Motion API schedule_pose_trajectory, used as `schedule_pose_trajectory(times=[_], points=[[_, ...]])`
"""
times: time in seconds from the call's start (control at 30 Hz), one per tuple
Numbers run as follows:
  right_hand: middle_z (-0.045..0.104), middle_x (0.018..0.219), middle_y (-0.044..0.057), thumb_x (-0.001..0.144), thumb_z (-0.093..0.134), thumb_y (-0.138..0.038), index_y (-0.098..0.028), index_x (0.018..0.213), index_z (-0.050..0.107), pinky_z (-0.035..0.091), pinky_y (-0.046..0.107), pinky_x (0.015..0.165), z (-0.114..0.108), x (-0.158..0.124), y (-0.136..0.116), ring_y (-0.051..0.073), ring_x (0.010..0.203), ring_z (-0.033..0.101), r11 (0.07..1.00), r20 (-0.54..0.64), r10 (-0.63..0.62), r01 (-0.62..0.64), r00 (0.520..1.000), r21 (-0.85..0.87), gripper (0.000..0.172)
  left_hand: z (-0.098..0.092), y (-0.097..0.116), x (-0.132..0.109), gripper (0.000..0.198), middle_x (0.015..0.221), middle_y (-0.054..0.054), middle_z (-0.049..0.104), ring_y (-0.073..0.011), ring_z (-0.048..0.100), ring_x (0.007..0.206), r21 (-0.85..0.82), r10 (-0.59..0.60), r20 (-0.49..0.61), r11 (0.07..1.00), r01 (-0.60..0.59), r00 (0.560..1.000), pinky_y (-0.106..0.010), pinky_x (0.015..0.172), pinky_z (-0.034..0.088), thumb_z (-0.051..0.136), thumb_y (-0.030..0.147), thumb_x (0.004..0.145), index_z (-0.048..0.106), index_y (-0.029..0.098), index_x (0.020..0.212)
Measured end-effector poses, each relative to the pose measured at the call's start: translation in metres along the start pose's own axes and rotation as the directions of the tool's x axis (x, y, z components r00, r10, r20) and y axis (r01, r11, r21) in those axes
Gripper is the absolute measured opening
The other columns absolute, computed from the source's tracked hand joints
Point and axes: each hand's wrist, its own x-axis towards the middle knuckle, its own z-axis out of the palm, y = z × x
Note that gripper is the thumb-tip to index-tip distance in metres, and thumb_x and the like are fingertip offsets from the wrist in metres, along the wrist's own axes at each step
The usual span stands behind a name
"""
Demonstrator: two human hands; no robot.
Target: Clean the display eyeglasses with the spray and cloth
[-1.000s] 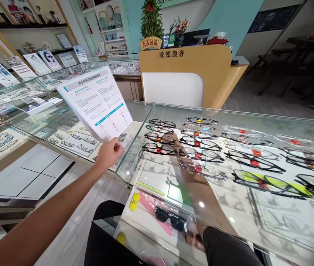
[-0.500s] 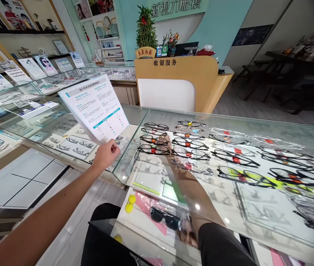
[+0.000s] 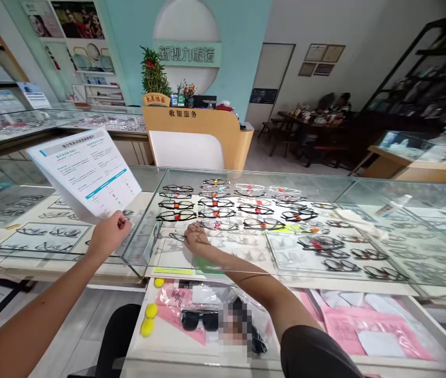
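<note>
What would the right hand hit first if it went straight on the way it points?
Likely the black frame with a red-orange tag just beyond the right hand; depth under the glass is unclear.

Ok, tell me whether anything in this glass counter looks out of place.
Nothing looks broken or spilled. In the glass case, the rows of frames by the right hand sit straight, but the frames farther right lie at mixed angles with gaps. On the shelf below, sunglasses lie among crumpled plastic bags and loose pink sheets.
</note>
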Motion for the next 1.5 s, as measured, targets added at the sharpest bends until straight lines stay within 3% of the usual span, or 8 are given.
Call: schedule_pose_trajectory(times=[0.17, 0.4, 0.57, 0.87, 1.1, 1.23, 1.33, 1.5], points=[[0.076, 0.134, 0.015, 0.100, 0.067, -0.027, -0.017, 0.111, 0.083, 0.037, 0.052, 0.134, -0.001, -0.050, -0.003, 0.034, 0.138, 0.062, 0.995, 0.051, 0.055, -0.050, 0.997, -0.088, 0.021, 0.000, 0.001, 0.002, 0.020, 0.079, -0.003, 0.071, -0.0233, 0.061, 0.069, 0.015, -0.005, 0.013, 1.000, 0.005, 1.000, -0.033, 0.064, 0.034, 0.051, 0.042, 0.102, 0.049, 0.027, 0.090], [0.075, 0.136, 0.019, 0.100, 0.067, -0.028, -0.014, 0.115, 0.084, 0.032, 0.051, 0.135, -0.007, -0.079, 0.008, 0.036, 0.144, 0.058, 0.984, 0.152, 0.151, -0.134, 0.977, -0.115, 0.027, -0.001, 0.001, 0.003, 0.018, 0.079, -0.005, 0.071, -0.0241, 0.059, 0.068, 0.054, 0.018, 0.007, 0.998, -0.018, 1.000, -0.034, 0.062, 0.033, 0.053, 0.041, 0.101, 0.052, 0.027, 0.091], [0.074, 0.137, 0.020, 0.108, 0.060, -0.041, -0.013, 0.122, 0.083, 0.035, 0.047, 0.129, -0.012, -0.077, 0.008, 0.036, 0.140, 0.059, 0.982, 0.188, 0.182, -0.169, 0.965, -0.081, 0.038, -0.002, 0.001, 0.004, 0.018, 0.081, -0.006, 0.072, -0.0234, 0.056, 0.066, 0.038, 0.055, -0.003, 0.998, -0.055, 0.998, -0.034, 0.061, 0.031, 0.056, 0.040, 0.100, 0.051, 0.027, 0.089], [0.078, 0.133, 0.019, 0.101, 0.062, -0.020, -0.014, 0.104, 0.087, 0.036, 0.050, 0.125, -0.042, -0.074, -0.001, 0.037, 0.136, 0.058, 0.969, 0.248, 0.249, -0.243, 0.936, -0.054, 0.025, 0.002, -0.002, 0.007, 0.019, 0.080, -0.006, 0.071, -0.0236, 0.057, 0.068, 0.050, 0.075, -0.010, 0.996, -0.075, 0.997, -0.035, 0.061, 0.031, 0.050, 0.042, 0.101, 0.052, 0.026, 0.091], [0.084, 0.120, 0.017, 0.099, 0.073, -0.025, -0.017, 0.099, 0.089, 0.053, 0.038, 0.100, -0.082, -0.110, -0.043, 0.033, 0.118, 0.074, 0.976, 0.367, 0.157, -0.201, 0.917, 0.085, 0.019, 0.003, -0.004, 0.007, 0.021, 0.077, -0.005, 0.068, -0.0236, 0.056, 0.066, 0.056, 0.081, 0.028, 0.995, -0.083, 0.996, -0.035, 0.060, 0.030, 0.047, 0.044, 0.102, 0.048, 0.026, 0.090], [0.086, 0.120, 0.003, 0.099, 0.082, -0.033, -0.026, 0.102, 0.089, 0.054, 0.027, 0.097, -0.117, -0.150, -0.072, 0.021, 0.114, 0.077, 0.946, 0.428, -0.089, -0.058, 0.899, 0.318, 0.010, 0.004, -0.002, 0.005, 0.019, 0.077, -0.005, 0.068, -0.0240, 0.055, 0.067, 0.075, 0.089, 0.021, 0.993, -0.091, 0.996, -0.036, 0.061, 0.029, 0.048, 0.042, 0.101, 0.049, 0.026, 0.090], [0.084, 0.116, 0.005, 0.104, 0.080, -0.040, -0.025, 0.100, 0.087, 0.053, 0.032, 0.102, -0.167, -0.165, -0.086, 0.022, 0.111, 0.076, 0.775, 0.299, -0.368, 0.113, 0.880, 0.622, 0.017, 0.005, -0.001, 0.004, 0.018, 0.078, -0.005, 0.069, -0.0242, 0.055, 0.068, 0.092, 0.097, 0.023, 0.991, -0.099, 0.995, -0.035, 0.062, 0.029, 0.048, 0.040, 0.102, 0.049, 0.026, 0.090], [0.081, 0.119, 0.004, 0.109, 0.071, -0.038, -0.030, 0.107, 0.088, 0.040, 0.044, 0.122, -0.266, -0.114, -0.065, 0.024, 0.118, 0.070, 0.837, 0.006, -0.333, 0.293, 0.943, 0.463, 0.018, 0.006, 0.000, 0.004, 0.018, 0.080, -0.005, 0.071, -0.0243, 0.058, 0.070, 0.109, 0.092, 0.032, 0.990, -0.095, 0.995, -0.034, 0.063, 0.028, 0.049, 0.039, 0.103, 0.051, 0.026, 0.091]])
